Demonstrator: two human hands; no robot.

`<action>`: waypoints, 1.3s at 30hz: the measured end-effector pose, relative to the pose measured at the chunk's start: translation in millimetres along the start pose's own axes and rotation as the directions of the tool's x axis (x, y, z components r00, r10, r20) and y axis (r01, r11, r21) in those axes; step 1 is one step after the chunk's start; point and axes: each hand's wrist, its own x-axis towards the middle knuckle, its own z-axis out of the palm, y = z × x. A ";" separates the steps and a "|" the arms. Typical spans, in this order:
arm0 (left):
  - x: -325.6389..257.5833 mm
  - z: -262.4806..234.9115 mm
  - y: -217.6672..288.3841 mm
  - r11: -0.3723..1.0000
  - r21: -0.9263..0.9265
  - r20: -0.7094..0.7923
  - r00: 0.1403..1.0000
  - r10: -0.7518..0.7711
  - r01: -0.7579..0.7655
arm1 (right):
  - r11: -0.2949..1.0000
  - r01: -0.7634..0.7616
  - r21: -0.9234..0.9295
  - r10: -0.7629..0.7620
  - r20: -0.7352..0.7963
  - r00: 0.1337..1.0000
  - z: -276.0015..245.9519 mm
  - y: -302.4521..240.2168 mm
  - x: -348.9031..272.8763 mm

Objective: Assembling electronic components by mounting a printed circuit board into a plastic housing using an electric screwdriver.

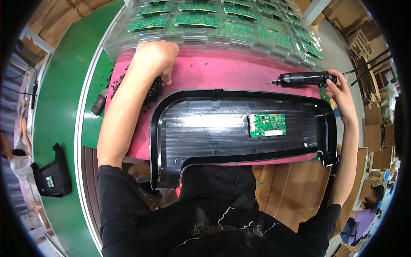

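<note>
A large black plastic housing [201, 128] lies on a pink mat [239, 75] in front of me. A small green circuit board [267, 125] sits inside it, right of centre. My left hand [156, 55] is curled with fingertips down at a heap of small black screws [152, 88] on the mat's left part; whether it holds one is hidden. My right hand [340, 92] grips the rear of a black electric screwdriver [306, 79], which lies level above the housing's far right edge with its bit pointing left.
Clear plastic trays of green circuit boards [222, 21] are stacked along the far side. A green conveyor belt [64, 107] runs on the left, carrying another black housing [53, 173]. Cardboard boxes [376, 124] stand at the right. Another person [17, 154] sits far left.
</note>
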 end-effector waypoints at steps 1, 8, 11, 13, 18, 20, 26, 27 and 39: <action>-0.1 -0.5 1.9 1.000 0.004 -0.017 1.000 0.011 -0.011 | 0.989 0.019 0.144 -0.011 -0.058 0.998 -1.0 1.6 5.7; -2.0 7.2 -2.1 0.997 0.075 -0.144 0.989 0.009 0.002 | 0.640 0.636 0.431 -0.308 -0.615 0.726 79.0 -62.7 0.2; -8.7 4.7 0.1 0.996 0.073 -0.216 0.974 0.063 -0.048 | 0.538 0.673 0.507 -0.507 -0.443 0.739 93.8 -79.0 -3.9; -10.8 -0.6 -1.0 0.997 0.060 -0.233 0.970 0.063 -0.051 | 0.538 0.456 0.709 -0.399 -0.262 0.879 126.8 -95.1 -19.4; -10.0 -0.2 -0.5 0.863 -0.139 -0.428 0.815 0.390 -0.486 | 0.288 0.572 0.768 -0.488 -0.396 0.778 130.7 -97.8 -31.8; -26.2 -3.7 15.2 0.707 -0.232 -0.522 0.698 0.489 -0.668 | 0.173 0.575 0.800 -0.432 -0.463 0.774 128.4 -104.2 -48.2; -55.7 1.0 61.8 0.235 -0.269 -0.671 0.357 0.650 -0.934 | -0.132 0.492 0.861 -0.609 -0.462 0.644 113.1 -126.5 -112.7; -57.2 2.1 65.3 0.194 -0.238 -0.708 0.306 0.637 -0.952 | -0.142 0.510 0.848 -0.622 -0.477 0.621 112.6 -132.1 -121.1; -80.4 9.7 80.4 0.051 -0.295 -0.816 0.280 0.505 -0.954 | -0.129 0.594 0.794 -0.701 -0.497 0.512 114.0 -132.0 -147.2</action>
